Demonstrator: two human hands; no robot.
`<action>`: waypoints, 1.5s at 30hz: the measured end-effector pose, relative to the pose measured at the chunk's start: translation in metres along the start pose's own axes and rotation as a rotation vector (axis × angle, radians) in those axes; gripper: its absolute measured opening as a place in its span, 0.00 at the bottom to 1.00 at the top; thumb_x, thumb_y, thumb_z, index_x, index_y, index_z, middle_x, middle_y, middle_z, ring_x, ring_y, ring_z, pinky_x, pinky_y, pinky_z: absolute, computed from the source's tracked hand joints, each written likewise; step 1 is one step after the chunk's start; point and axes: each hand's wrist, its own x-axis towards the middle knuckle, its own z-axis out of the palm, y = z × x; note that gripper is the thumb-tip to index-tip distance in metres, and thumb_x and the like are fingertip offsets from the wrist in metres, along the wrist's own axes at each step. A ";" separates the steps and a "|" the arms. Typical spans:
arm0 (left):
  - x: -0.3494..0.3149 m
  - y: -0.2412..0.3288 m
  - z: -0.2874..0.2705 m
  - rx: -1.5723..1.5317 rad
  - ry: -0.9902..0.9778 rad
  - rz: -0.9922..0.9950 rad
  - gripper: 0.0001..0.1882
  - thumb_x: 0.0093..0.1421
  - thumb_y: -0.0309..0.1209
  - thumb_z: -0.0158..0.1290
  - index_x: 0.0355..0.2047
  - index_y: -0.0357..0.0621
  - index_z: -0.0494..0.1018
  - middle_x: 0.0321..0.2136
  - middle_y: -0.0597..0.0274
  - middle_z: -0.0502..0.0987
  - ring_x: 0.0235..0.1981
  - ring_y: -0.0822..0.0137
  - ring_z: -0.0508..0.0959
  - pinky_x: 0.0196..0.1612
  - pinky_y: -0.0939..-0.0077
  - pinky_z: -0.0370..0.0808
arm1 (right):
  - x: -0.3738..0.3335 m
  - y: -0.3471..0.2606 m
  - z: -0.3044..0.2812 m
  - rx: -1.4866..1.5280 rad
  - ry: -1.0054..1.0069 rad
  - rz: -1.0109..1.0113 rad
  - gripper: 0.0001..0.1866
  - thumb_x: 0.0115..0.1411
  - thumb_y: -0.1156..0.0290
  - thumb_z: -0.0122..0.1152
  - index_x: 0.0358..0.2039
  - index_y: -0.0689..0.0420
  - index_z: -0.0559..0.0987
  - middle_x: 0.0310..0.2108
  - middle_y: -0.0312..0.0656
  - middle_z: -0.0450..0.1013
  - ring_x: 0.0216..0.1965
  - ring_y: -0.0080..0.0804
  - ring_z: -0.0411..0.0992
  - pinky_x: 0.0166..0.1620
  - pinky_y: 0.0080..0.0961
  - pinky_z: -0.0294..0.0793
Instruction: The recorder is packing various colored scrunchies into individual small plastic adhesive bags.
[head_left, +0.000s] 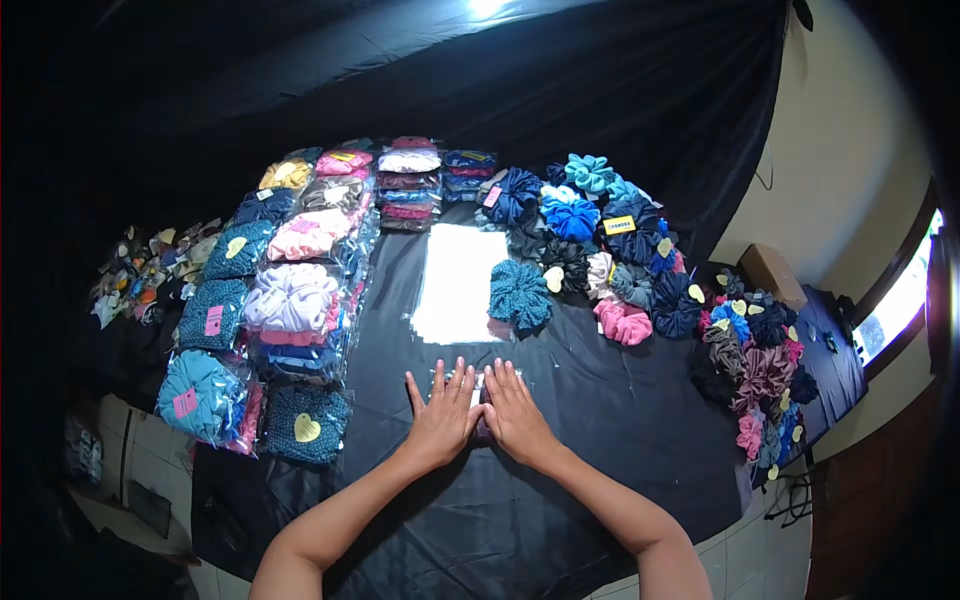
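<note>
My left hand (442,418) and my right hand (518,418) lie flat side by side, fingers stretched forward and thumbs meeting. Beneath them is a clear plastic packet (484,431) with something dark in it, mostly covered by my palms. Between the hands a small pale patch shows. Just beyond my fingertips lies a stack of white sheets or flat bags (460,285). A teal dotted scrunchie (520,296) with a pale heart tag rests at the stack's right edge.
Bagged scrunchies (298,297) stand in stacked rows on the left and at the back. Loose scrunchies (622,258) are heaped at the back right, with another heap (762,370) along the right edge. Black cloth (400,520) covers the table. A cardboard box (773,274) stands beyond, right.
</note>
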 end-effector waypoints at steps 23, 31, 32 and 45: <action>0.001 0.000 0.001 -0.006 -0.042 -0.030 0.35 0.69 0.48 0.37 0.68 0.41 0.47 0.69 0.52 0.47 0.70 0.47 0.45 0.61 0.23 0.33 | 0.015 0.030 -0.032 0.274 -0.115 0.019 0.37 0.62 0.60 0.59 0.65 0.65 0.57 0.63 0.58 0.58 0.65 0.53 0.54 0.65 0.40 0.55; 0.000 -0.004 0.002 -0.119 -0.021 -0.100 0.41 0.65 0.52 0.44 0.70 0.46 0.41 0.69 0.44 0.41 0.70 0.46 0.43 0.63 0.29 0.35 | 0.042 0.049 -0.043 0.200 -0.306 0.244 0.46 0.42 0.44 0.74 0.54 0.63 0.72 0.46 0.54 0.68 0.51 0.49 0.62 0.57 0.37 0.62; 0.002 -0.004 0.000 -0.116 0.038 -0.116 0.44 0.62 0.54 0.49 0.69 0.48 0.42 0.68 0.41 0.42 0.69 0.45 0.45 0.64 0.33 0.39 | 0.045 0.053 -0.044 0.199 -0.305 0.245 0.46 0.42 0.44 0.74 0.54 0.63 0.72 0.46 0.54 0.68 0.51 0.49 0.62 0.57 0.37 0.62; 0.002 -0.019 -0.025 -0.755 0.192 -0.379 0.40 0.49 0.39 0.67 0.55 0.47 0.56 0.51 0.52 0.60 0.50 0.56 0.70 0.52 0.59 0.66 | 0.037 0.031 -0.061 0.545 -0.303 0.309 0.33 0.49 0.58 0.74 0.48 0.58 0.66 0.36 0.45 0.73 0.36 0.29 0.73 0.39 0.29 0.72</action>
